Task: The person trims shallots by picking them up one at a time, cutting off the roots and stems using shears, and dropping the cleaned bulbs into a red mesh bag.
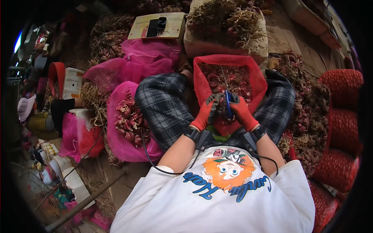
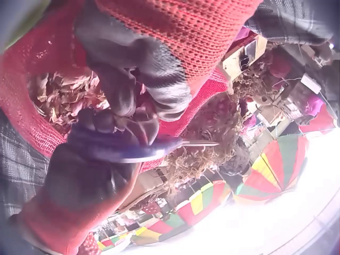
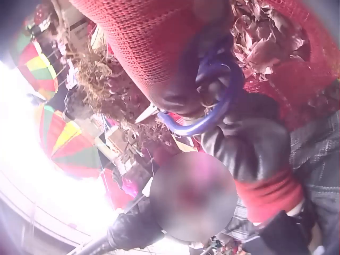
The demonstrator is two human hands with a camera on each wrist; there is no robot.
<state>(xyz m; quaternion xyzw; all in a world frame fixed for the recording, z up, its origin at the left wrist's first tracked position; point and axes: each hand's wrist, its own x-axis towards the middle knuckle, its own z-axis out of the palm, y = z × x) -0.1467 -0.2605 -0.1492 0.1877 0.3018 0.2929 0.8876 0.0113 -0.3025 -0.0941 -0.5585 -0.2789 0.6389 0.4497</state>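
Over a red mesh bag (image 1: pixel 255 79) between the person's legs, both gloved hands meet closely. The right hand (image 1: pixel 241 111) holds blue-handled scissors (image 1: pixel 228 105), its fingers around the handles. In the left wrist view the scissors' metal blades (image 2: pixel 199 143) point away past the fingertips. The left hand (image 1: pixel 210 109), in a red glove with a grey coated palm, has curled fingers that pinch a small reddish shallot (image 2: pixel 141 89), mostly hidden by both hands. Inside the bag lie many shallots with papery skins (image 3: pixel 268 45).
At the person's left stands a pink mesh bag (image 1: pixel 112 106) of shallots (image 1: pixel 130 120). Ahead are a foam box (image 1: pixel 192 43) heaped with dried stalks and a carton (image 1: pixel 176 24) bearing a phone (image 1: pixel 152 29). Full red sacks (image 1: pixel 342 128) and a shallot pile (image 1: pixel 311 132) flank the right.
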